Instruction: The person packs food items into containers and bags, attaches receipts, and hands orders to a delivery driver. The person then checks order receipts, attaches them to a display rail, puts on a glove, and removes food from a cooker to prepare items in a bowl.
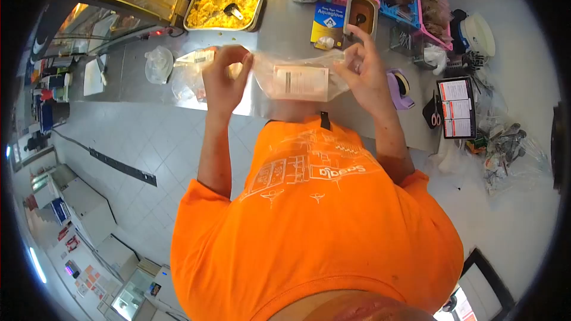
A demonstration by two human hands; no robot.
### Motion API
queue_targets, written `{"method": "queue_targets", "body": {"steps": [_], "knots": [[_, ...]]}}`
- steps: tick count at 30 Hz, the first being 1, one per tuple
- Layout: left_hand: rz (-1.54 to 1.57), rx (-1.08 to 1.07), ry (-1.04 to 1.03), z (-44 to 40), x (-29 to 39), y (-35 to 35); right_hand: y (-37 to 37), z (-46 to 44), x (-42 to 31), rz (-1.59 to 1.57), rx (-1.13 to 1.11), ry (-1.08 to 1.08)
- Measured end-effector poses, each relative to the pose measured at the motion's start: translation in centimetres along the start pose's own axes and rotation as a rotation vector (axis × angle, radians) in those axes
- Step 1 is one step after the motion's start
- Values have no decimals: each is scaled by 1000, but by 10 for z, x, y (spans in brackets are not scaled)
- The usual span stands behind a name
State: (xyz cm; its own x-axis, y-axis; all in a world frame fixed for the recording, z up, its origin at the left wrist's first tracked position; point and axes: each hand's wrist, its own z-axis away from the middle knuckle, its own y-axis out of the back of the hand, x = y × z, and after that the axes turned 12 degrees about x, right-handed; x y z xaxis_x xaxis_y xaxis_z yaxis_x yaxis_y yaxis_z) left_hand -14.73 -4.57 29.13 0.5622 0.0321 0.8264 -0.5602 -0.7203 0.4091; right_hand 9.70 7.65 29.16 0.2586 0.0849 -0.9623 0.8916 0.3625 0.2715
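Note:
A clear plastic bag (269, 83) with a printed white label (301, 82) hangs stretched between my two hands, over the front edge of the steel counter. My left hand (226, 80) pinches its left corner between thumb and index finger. My right hand (366, 74) pinches the right end, with another finger raised. Beyond the bag stands a blue and yellow Aquaglove box (328, 22) with a pale crumpled piece at its opening. Left of my left hand lies another plastic bag (189, 78) with red print.
Trays of yellow food (223, 9) and a metal container of brown sauce (361, 14) stand at the back. A purple tape dispenser (399, 89), scissors (436, 119) and pink baskets are at the right. A knife on a white board (94, 77) lies far left.

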Motion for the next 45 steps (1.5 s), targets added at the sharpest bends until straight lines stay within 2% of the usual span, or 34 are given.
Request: {"method": "queue_targets", "body": {"steps": [1,2,3,5,6,8,9,11,13,14,15,16,17,18,19,21,22,23,25,26,29,30,31,33,34,36,39,40,42,44,45], "knots": [[-130,-13,-211,4,-6,-1,2,-1,-3,98,-5,45],[-219,-53,-396,8,-17,2,4,0,-6,154,-74,-8],[-307,-87,-586,12,-33,6,8,-1,-5,240,-14,-1],[60,60,-584,29,-91,6,26,-9,3,408,116,27],[137,152,-528,53,-150,-6,35,-13,19,631,78,91],[127,-30,-323,57,-158,-26,41,-14,86,1076,-4,202],[119,-125,-219,62,-160,-39,27,-14,137,989,-62,401],[50,-437,-170,61,-192,-82,-14,-7,155,395,-138,455],[71,-806,-155,43,-199,-120,-75,-12,153,63,-253,370],[89,-833,-178,40,-196,-127,-90,-21,172,229,-353,417],[108,-860,-201,37,-193,-134,-91,-18,164,145,-268,135],[118,-705,-246,39,-192,-130,-90,-14,147,46,-174,-135],[132,-549,-290,38,-193,-124,-92,-14,143,28,-65,-179],[185,-384,-229,34,-190,-116,-94,-14,138,5,45,-220],[42,-512,-408,25,-183,-123,-101,-12,148,84,163,-50],[-257,-746,-756,28,-170,-136,-133,-5,168,67,288,74],[101,-725,-529,38,-179,-158,-159,-7,177,-34,300,42],[410,-843,-150,52,-178,-170,-171,-6,180,-133,309,19],[973,-983,666,71,-179,-193,-159,2,146,-23,284,-37],[765,-1177,437,68,-219,-211,-149,4,121,29,268,-62],[486,-835,-380,57,-223,-200,-98,27,70,6,416,129],[641,-946,114,42,-179,-187,-74,37,58,233,502,216],[803,-890,642,27,-134,-173,-48,45,56,465,586,307],[994,-876,952,4,-76,-151,-5,60,84,853,401,566],[995,-897,980,-8,-47,-145,8,62,94,1040,293,689],[995,-925,1047,-23,5,-138,20,56,95,825,459,764],[827,-836,1172,-35,61,-144,48,29,97,558,614,934],[851,-914,1021,-43,44,-158,57,15,98,481,655,1003],[363,-995,573,-68,23,-159,38,8,111,-161,536,634],[-101,-1039,96,-90,17,-153,43,-10,127,-374,461,395],[-239,-1039,-47,-96,13,-154,55,-22,137,-285,462,347]]}}
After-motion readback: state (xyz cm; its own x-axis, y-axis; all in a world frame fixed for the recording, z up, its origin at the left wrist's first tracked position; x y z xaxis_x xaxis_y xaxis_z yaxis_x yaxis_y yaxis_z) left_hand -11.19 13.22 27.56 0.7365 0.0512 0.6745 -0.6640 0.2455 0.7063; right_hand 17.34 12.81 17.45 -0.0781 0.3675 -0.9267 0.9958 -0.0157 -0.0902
